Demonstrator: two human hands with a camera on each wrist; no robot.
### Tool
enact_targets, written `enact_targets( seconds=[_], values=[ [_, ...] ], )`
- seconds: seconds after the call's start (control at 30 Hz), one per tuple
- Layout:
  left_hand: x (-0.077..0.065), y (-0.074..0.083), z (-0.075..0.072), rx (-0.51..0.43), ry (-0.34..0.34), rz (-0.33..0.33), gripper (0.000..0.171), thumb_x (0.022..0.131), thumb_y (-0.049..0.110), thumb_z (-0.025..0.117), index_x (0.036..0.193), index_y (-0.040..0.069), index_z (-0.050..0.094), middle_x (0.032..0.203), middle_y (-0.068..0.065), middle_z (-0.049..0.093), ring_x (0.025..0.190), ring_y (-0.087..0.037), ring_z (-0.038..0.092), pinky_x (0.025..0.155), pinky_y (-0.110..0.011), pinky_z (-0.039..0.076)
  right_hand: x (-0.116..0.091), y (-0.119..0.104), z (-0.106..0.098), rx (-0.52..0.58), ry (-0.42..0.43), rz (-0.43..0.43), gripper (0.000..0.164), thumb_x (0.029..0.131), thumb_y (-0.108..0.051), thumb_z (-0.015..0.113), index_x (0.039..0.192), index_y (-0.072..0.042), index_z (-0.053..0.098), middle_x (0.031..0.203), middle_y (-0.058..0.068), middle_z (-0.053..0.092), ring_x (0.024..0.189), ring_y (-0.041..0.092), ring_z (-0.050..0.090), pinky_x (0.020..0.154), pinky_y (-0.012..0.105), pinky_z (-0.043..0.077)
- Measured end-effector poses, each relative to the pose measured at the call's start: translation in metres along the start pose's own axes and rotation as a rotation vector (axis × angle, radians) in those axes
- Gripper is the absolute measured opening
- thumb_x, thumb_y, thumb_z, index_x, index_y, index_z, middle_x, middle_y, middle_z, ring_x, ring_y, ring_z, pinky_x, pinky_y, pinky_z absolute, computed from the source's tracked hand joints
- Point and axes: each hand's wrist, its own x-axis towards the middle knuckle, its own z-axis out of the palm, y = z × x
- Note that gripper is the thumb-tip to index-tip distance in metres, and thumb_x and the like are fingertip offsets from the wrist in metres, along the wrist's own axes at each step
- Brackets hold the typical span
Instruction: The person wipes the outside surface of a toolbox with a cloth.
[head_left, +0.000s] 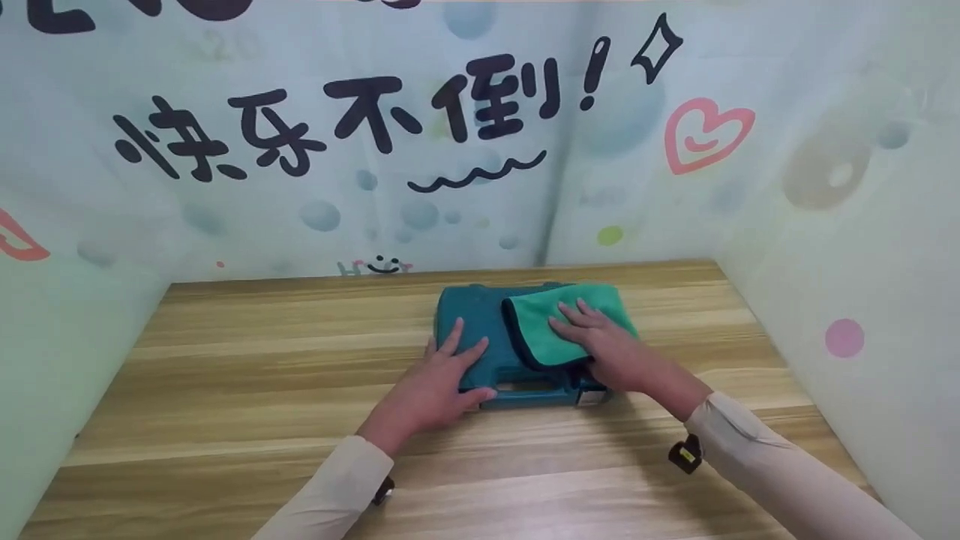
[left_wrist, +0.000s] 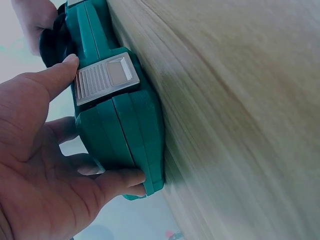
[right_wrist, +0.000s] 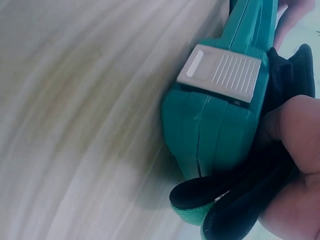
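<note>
- Left hand [head_left: 427, 386]: fingers spread on left end of teal case [head_left: 485, 311]; nothing gripped.
- Right hand [head_left: 611, 349]: fingers extended over green cloth [head_left: 540, 330]; nothing gripped.
- Green cloth: folded, atop right part of teal case.
- Teal case: flat on tabletop [head_left: 262, 360], long axis left–right, handle [head_left: 525, 399] nearside.

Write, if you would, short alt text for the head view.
A person's right hand rests on a folded green cloth atop a teal case on a wooden-patterned table. The left hand touches the case's left side.
</note>
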Motion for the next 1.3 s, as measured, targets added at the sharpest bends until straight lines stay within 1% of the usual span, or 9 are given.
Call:
enact_targets(
  seconds=[0.17,0.4,0.47,0.7,0.83,0.93,1.1,1.2,1.3],
  values=[
    [0.001,0.001,0.000,-0.008,0.004,-0.018,0.079,0.096,0.056,0.063,0.162,0.026,0.030,0.169,-0.009,0.000,0.144,-0.057,0.011,0.110,-0.061,0.029,-0.008,-0.006,0.001,0.025,-0.011,-0.011,0.080,0.074,0.029,0.057,0.150,0.006,0.043,0.157,0.030,0.031,0.143,0.055,0.020,0.111,0.063,0.025],
    [0.001,0.000,0.001,-0.014,-0.003,-0.041,0.080,0.096,0.056,0.063,0.162,0.027,0.029,0.169,-0.007,-0.002,0.146,-0.054,0.011,0.110,-0.061,0.029,-0.021,-0.013,0.005,0.109,-0.020,-0.035,0.083,0.077,0.024,0.071,0.152,0.005,0.040,0.158,0.028,0.030,0.144,0.054,0.017,0.111,0.065,0.022],
    [0.002,0.000,0.000,-0.013,-0.004,-0.044,0.080,0.096,0.056,0.063,0.162,0.026,0.029,0.169,-0.007,-0.002,0.146,-0.054,0.011,0.110,-0.061,0.029,-0.024,-0.015,0.005,0.123,-0.020,-0.038,0.085,0.077,0.024,0.071,0.153,0.004,0.040,0.158,0.027,0.030,0.145,0.053,0.017,0.111,0.065,0.021],
    [0.002,0.001,0.000,-0.009,-0.009,-0.035,0.081,0.097,0.055,0.063,0.162,0.024,0.028,0.169,-0.007,-0.003,0.146,-0.048,0.020,0.112,-0.057,0.030,-0.038,-0.023,0.007,0.196,-0.029,-0.041,0.089,0.073,0.030,0.059,0.155,0.000,0.038,0.162,0.023,0.026,0.148,0.049,0.011,0.114,0.063,0.015],
    [0.002,0.002,0.001,-0.007,-0.003,-0.026,0.080,0.097,0.054,0.062,0.162,0.023,0.028,0.169,-0.009,-0.002,0.148,-0.040,0.021,0.112,-0.055,0.030,-0.045,-0.030,0.008,0.223,-0.036,-0.053,0.092,0.072,0.031,0.055,0.156,-0.001,0.037,0.163,0.021,0.024,0.149,0.046,0.009,0.114,0.062,0.013],
    [0.002,0.002,0.002,-0.005,0.009,-0.026,0.079,0.097,0.055,0.062,0.162,0.023,0.029,0.169,-0.009,-0.002,0.148,-0.039,0.023,0.112,-0.057,0.030,-0.050,-0.035,0.008,0.225,-0.045,-0.063,0.094,0.071,0.033,0.053,0.157,-0.002,0.036,0.164,0.020,0.022,0.150,0.045,0.009,0.115,0.061,0.013],
    [0.003,0.002,0.007,0.018,0.077,-0.017,0.078,0.096,0.059,0.062,0.160,0.022,0.036,0.169,-0.011,0.005,0.143,-0.044,0.033,0.108,-0.060,0.034,-0.052,-0.038,0.008,0.219,-0.060,-0.080,0.099,0.066,0.036,0.044,0.157,-0.002,0.035,0.164,0.020,0.021,0.149,0.044,0.009,0.115,0.061,0.012],
    [0.004,0.003,0.011,0.030,0.132,-0.014,0.076,0.094,0.060,0.063,0.157,0.021,0.043,0.168,-0.012,0.011,0.140,-0.044,0.038,0.105,-0.060,0.039,-0.050,-0.038,0.006,0.243,-0.087,-0.066,0.101,0.064,0.036,0.040,0.158,-0.003,0.034,0.165,0.019,0.020,0.150,0.044,0.007,0.115,0.061,0.011],
    [0.006,0.003,0.013,0.037,0.159,-0.009,0.074,0.094,0.059,0.066,0.155,0.022,0.047,0.167,-0.012,0.016,0.137,-0.045,0.042,0.101,-0.058,0.043,-0.048,-0.036,0.002,0.273,-0.128,-0.040,0.102,0.064,0.034,0.037,0.159,-0.003,0.032,0.166,0.017,0.017,0.150,0.042,0.003,0.115,0.061,0.010]
  ],
)
